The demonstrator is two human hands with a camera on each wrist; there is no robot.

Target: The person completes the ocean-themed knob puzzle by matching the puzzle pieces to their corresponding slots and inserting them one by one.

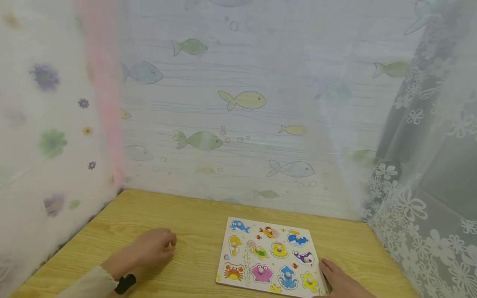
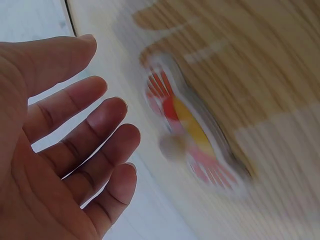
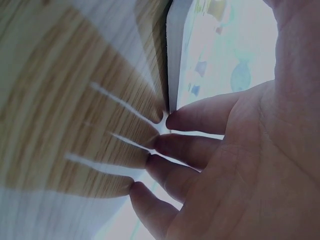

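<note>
A flat wooden knob puzzle board [image 1: 273, 265] with sea-animal pieces lies on the table. My right hand [image 1: 344, 285] is at its right edge, its fingers [image 3: 195, 112] stretched out and the index fingertip against the board's side [image 3: 175, 60]. The other fingertips are down at the tabletop. My left hand [image 1: 150, 250] hovers left of the board, fingers [image 2: 97, 120] loosely bent and holding nothing. In the left wrist view, a blurred red, yellow and pink piece [image 2: 192, 132] with a round knob shows just past the fingertips; the head view does not show it near that hand.
The light wood-grain table [image 1: 193, 231] meets a sheer curtain [image 1: 238, 124] printed with fish at the back. Flowered cloth [image 1: 48, 140] hangs along the left side, and white lace [image 1: 413, 207] hangs at the right. A black band [image 1: 125, 284] sits at the left wrist.
</note>
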